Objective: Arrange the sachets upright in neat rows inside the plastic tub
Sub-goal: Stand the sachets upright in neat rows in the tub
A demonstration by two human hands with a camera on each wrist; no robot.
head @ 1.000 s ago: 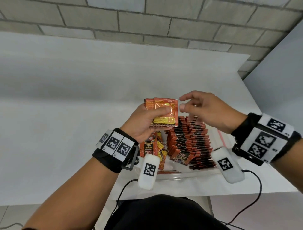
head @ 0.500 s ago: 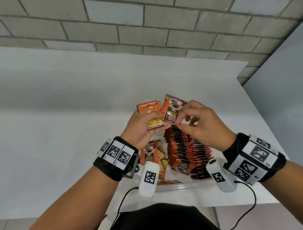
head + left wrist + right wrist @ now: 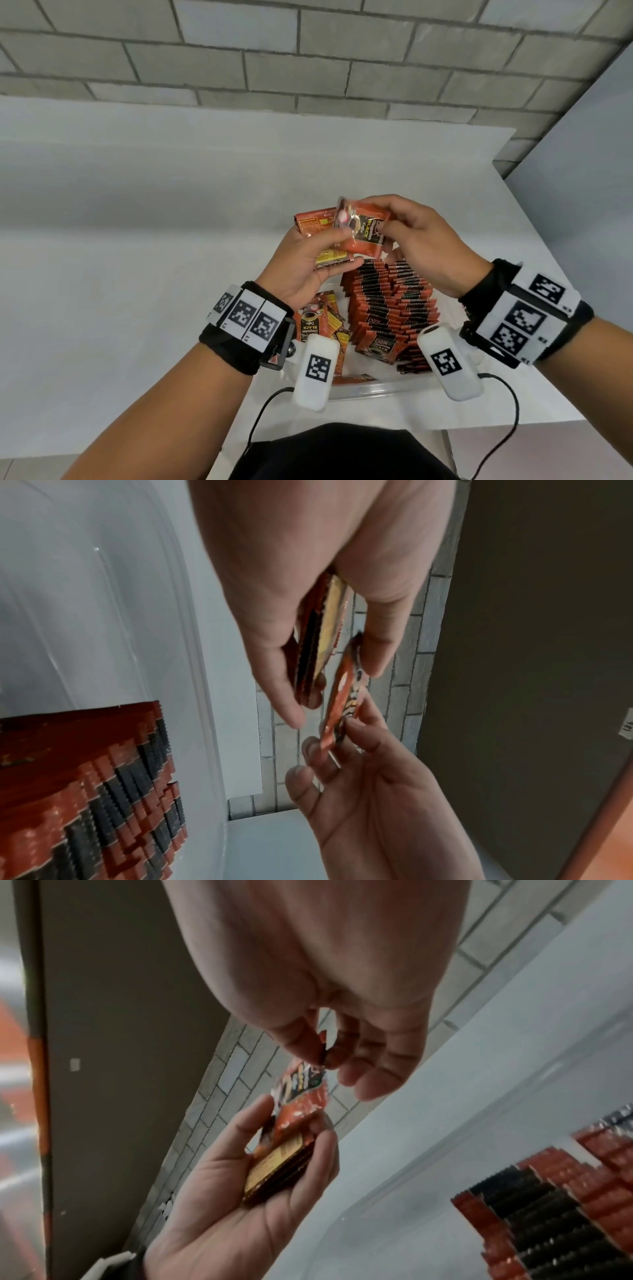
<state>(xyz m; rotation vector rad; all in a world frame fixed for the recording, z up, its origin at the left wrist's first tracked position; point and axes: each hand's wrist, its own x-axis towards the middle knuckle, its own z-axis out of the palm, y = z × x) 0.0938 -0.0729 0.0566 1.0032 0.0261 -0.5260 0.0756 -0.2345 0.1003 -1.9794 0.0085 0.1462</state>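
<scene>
While we catalogued:
Left hand (image 3: pixel 301 270): gripped small stack of orange foil sachets (image 3: pixel 317 226).
Right hand (image 3: pixel 428 246): now pinched one orange-black sachet (image 3: pixel 363 231), newly turned for stacking.

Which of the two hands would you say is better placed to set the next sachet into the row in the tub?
Probably the right hand: it pinches a single sachet above the row, while the left hand grips a small stack.
</scene>
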